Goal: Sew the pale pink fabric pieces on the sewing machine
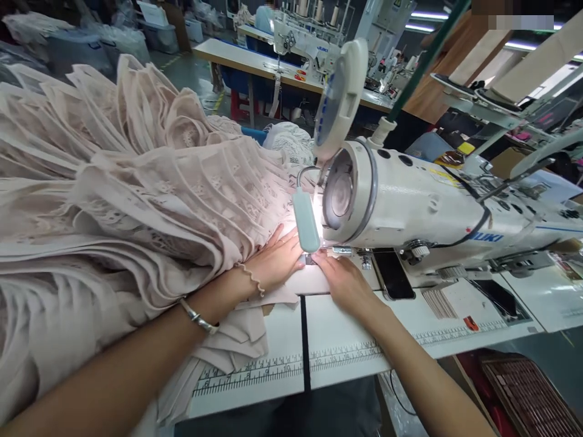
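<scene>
A white sewing machine (401,194) stands at the right, with a small green lamp (306,223) lighting its needle area. My left hand (279,260) lies on beige fabric (285,292) left of the needle area, its fingers stretched out and partly behind the lamp. On the other side, my right hand (345,280) has its fingers closed on the fabric edge close to the presser foot. The lamp and my fingers hide most of the needle area. A big pile of beige lace-trimmed garment pieces (182,188) fills the left and reaches my left forearm.
A phone (394,276) lies right of my right hand. Farther right are a stack of beige strips (439,302) and a small orange item (470,323). Printed rulers (250,377) run along the front of the table. Behind stands another sewing machine (303,45).
</scene>
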{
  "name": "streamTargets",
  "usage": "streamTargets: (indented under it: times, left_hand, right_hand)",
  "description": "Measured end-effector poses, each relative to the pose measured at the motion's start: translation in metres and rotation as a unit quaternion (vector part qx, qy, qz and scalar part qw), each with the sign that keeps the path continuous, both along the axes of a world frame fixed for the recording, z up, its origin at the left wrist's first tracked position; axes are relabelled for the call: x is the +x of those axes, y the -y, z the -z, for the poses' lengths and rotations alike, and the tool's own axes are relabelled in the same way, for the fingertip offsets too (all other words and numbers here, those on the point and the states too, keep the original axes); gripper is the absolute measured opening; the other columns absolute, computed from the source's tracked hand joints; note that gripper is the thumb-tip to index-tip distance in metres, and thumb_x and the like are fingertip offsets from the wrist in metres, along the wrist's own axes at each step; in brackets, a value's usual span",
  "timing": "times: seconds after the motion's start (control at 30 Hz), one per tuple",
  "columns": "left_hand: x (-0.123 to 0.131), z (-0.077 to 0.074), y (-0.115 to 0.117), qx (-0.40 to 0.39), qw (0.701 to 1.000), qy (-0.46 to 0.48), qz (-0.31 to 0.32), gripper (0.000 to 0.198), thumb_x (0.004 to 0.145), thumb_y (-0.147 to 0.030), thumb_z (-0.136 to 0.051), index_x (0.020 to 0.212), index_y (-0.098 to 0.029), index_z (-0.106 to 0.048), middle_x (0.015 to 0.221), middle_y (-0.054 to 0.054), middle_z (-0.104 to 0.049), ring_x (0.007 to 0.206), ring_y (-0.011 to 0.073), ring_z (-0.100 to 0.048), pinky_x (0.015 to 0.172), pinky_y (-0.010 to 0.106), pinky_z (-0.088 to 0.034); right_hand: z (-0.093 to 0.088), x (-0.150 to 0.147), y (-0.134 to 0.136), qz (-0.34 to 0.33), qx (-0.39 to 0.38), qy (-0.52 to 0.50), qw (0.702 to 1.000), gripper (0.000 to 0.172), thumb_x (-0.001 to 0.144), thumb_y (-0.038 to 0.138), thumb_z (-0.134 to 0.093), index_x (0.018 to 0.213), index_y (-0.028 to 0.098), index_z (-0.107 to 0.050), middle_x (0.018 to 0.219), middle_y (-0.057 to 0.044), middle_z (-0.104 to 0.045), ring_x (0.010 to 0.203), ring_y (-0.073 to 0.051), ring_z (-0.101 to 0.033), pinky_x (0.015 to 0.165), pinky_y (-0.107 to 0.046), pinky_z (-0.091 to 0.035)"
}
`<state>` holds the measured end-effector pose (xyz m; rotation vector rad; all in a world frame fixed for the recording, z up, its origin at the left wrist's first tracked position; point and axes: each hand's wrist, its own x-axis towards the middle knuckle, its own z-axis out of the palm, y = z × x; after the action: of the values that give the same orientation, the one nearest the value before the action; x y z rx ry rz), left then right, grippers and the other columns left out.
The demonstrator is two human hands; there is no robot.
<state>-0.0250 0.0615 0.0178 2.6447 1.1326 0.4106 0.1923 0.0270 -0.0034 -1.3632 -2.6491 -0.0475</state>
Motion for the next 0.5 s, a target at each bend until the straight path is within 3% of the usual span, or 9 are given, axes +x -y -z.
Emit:
streamTargets:
  times: [0.17,0.27,0.37,0.43,0.5]
  left_hand:
    - [0.004,0.003,0.004,0.059,0.996,-0.006,-0.065,0.026,0.089,-0.028,-0.061,0.111,-0.015,-0.056,0.125,0.015,-0.055,0.125,0.0308,-0.045,0.099,0.047,-0.041]
    - [0.009,0.009,0.011,0.144,0.987,-0.029,-0.072,0.01,0.091,-0.016,-0.052,0.093,-0.013,-0.061,0.101,0.014,-0.062,0.103,0.0279,-0.056,0.083,0.041,-0.046]
    - [0.014,0.012,0.02,0.208,0.975,-0.075,-0.008,0.029,0.088,-0.001,-0.038,0.072,-0.014,-0.059,0.073,0.01,-0.059,0.074,0.0217,-0.058,0.065,0.035,-0.041]
    - [0.017,0.012,0.024,0.219,0.971,-0.092,-0.008,0.031,0.087,0.001,-0.036,0.071,-0.013,-0.059,0.068,0.009,-0.058,0.067,0.0205,-0.056,0.063,0.035,-0.04]
    - [0.018,0.01,0.023,0.204,0.974,-0.089,-0.041,0.027,0.088,-0.001,-0.037,0.08,-0.011,-0.061,0.073,0.01,-0.062,0.072,0.0217,-0.059,0.072,0.037,-0.043]
  right_hand:
    - [0.001,0.002,-0.001,0.019,0.007,0.022,1.0,0.056,0.081,-0.001,-0.032,0.13,0.017,-0.053,0.107,-0.012,-0.069,0.088,-0.025,-0.063,0.079,-0.04,-0.052]
    - [0.005,0.001,-0.005,0.027,0.01,0.004,1.0,0.055,0.08,0.0,-0.034,0.129,0.017,-0.052,0.1,-0.011,-0.07,0.083,-0.025,-0.062,0.072,-0.036,-0.051]
    - [0.007,-0.002,-0.011,0.061,-0.003,0.004,0.998,0.049,0.083,0.005,-0.037,0.128,0.018,-0.052,0.092,-0.011,-0.069,0.077,-0.024,-0.06,0.067,-0.034,-0.047]
    - [0.006,-0.005,-0.015,0.096,-0.027,0.029,0.995,0.046,0.084,0.006,-0.037,0.124,0.018,-0.055,0.09,-0.01,-0.068,0.075,-0.023,-0.058,0.066,-0.033,-0.044]
    - [0.003,-0.006,-0.016,0.129,-0.06,0.061,0.988,0.045,0.084,0.005,-0.036,0.122,0.017,-0.057,0.09,-0.01,-0.068,0.077,-0.023,-0.058,0.071,-0.033,-0.043]
